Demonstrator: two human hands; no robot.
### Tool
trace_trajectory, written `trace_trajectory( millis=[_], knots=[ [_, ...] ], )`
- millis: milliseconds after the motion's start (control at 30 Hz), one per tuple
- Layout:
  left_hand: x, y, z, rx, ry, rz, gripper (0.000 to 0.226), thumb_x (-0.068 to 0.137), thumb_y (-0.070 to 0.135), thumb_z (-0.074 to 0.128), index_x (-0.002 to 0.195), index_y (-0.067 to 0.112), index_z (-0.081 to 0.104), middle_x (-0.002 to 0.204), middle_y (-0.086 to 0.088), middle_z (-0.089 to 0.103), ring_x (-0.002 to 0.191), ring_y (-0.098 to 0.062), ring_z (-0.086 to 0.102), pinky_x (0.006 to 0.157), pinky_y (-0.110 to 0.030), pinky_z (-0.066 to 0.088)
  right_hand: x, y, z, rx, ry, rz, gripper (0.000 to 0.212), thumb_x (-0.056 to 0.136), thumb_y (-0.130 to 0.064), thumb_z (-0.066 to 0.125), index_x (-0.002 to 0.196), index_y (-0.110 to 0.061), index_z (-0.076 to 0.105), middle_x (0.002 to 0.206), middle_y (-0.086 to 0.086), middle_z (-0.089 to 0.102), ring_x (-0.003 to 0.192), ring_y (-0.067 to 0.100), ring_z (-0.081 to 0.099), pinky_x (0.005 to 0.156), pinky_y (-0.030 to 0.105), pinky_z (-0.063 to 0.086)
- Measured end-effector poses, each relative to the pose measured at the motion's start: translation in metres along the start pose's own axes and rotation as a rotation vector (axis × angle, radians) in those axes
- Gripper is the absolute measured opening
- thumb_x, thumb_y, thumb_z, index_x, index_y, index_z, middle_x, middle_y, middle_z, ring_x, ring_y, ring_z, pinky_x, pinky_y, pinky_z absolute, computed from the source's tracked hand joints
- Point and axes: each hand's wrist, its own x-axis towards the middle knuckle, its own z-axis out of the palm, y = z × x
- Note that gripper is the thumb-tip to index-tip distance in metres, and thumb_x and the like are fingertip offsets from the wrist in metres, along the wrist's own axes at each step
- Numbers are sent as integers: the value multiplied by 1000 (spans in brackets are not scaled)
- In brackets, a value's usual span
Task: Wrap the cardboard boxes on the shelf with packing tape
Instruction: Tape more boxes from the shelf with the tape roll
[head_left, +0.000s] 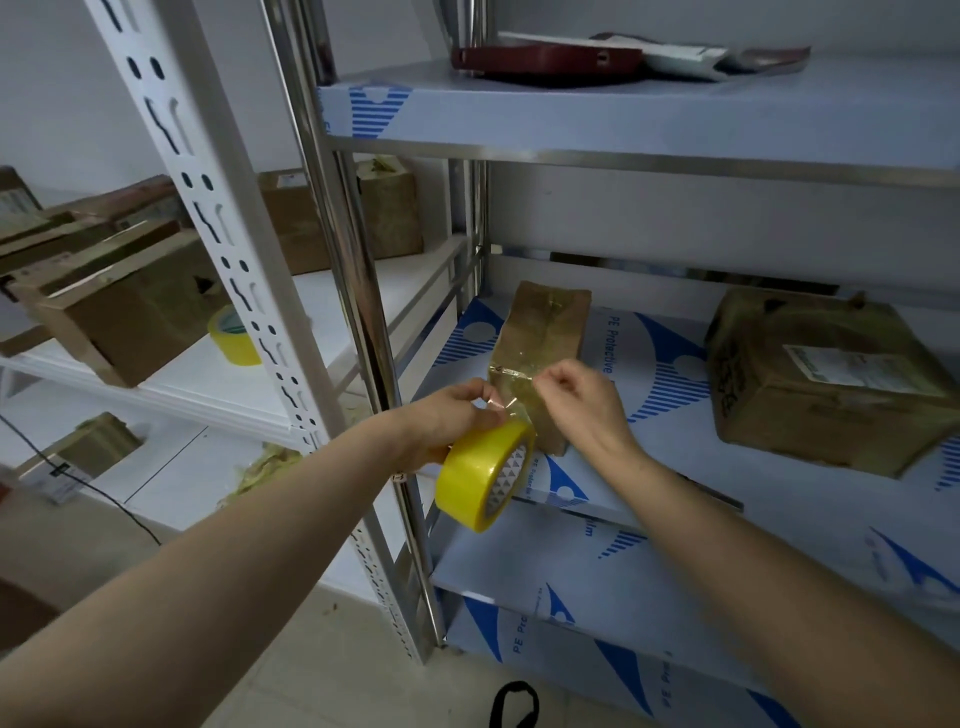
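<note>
Left hand (447, 415) grips the yellow packing tape roll (483, 475) in front of the small cardboard box (540, 332) on the shelf (675, 467). Right hand (582, 400) pinches the tape strip (514, 392) at that box. A larger box (831, 379) lies right of it.

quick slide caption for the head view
Left hand holds a yellow tape roll while the right hand pinches the tape end beside a small cardboard box on the shelf.

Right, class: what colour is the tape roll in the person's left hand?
The tape roll is yellow, clearest in the head view.
</note>
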Motion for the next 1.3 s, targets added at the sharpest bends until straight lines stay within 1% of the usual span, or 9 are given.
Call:
trace_trajectory(
  millis=[100, 233, 467, 567, 767, 933, 1067, 1167, 1300],
  knots=[
    [-4, 1, 1, 21, -46, 42, 11, 95, 20, 57, 104, 24, 52, 109, -12, 62, 98, -31, 63, 86, -42, 53, -10, -3, 5, 155, -186, 172, 20, 89, -25, 55, 79, -13, 67, 77, 0, 59, 76, 15, 55, 69, 27, 41],
    [-6, 1, 3, 54, -35, 52, 15, 94, 21, 58, 107, 22, 52, 105, -8, 63, 95, -27, 63, 87, -42, 52, -16, -6, 1, 338, -177, 187, 8, 85, -17, 68, 78, -13, 69, 71, -4, 61, 73, 10, 57, 63, 21, 46],
    [-4, -4, 16, 86, -19, -29, 32, 92, 30, 61, 118, 20, 45, 109, -12, 64, 102, -29, 64, 91, -44, 52, -28, -5, 2, -607, -32, -193, 28, 100, -32, 44, 115, -17, 62, 123, -1, 54, 104, 22, 57, 83, 32, 45],
    [-8, -1, 15, 92, -71, -34, 31, 94, 28, 59, 121, 16, 50, 118, -17, 63, 107, -32, 63, 93, -45, 51, -32, 1, 2, -495, 0, -263, 29, 99, -31, 48, 114, -15, 65, 121, 0, 52, 102, 22, 57, 84, 35, 47],
    [-2, 4, 20, 278, 130, 50, 14, 89, 34, 64, 83, 24, 56, 98, -8, 60, 92, -21, 60, 78, -34, 51, -28, 14, 3, -159, 89, -214, 17, 89, -23, 66, 98, -11, 75, 99, 3, 63, 87, 25, 64, 79, 45, 54],
    [-2, 11, 24, 233, 240, 178, 26, 89, 15, 65, 66, 16, 52, 69, -1, 54, 68, -14, 52, 66, -25, 46, -30, 12, 5, 180, 117, -62, 25, 78, -54, 62, 79, -31, 73, 94, -3, 66, 83, 18, 68, 78, 47, 56],
    [-3, 23, 15, 50, 357, 163, 10, 91, 17, 62, 85, 9, 60, 82, -9, 60, 75, -23, 58, 73, -36, 53, -43, 10, 4, 612, 178, 21, 41, 82, -47, 67, 113, -27, 49, 109, -4, 56, 95, 16, 65, 72, 24, 56],
    [-5, 32, 8, -300, 405, 66, 27, 90, 16, 65, 110, 0, 54, 100, -18, 62, 90, -32, 63, 83, -48, 55, -55, 19, 8, 368, -130, -38, 59, 61, -65, 70, 103, -24, 60, 109, -2, 60, 99, 11, 61, 74, 20, 50],
    [-2, 46, 9, -451, 414, 2, 26, 89, 15, 65, 109, 3, 52, 93, -14, 61, 71, -23, 58, 57, -34, 50, -50, 21, 4, 121, -246, -196, 35, 70, -56, 75, 91, -29, 69, 118, -10, 56, 112, 11, 55, 91, 27, 47]
  ],
)
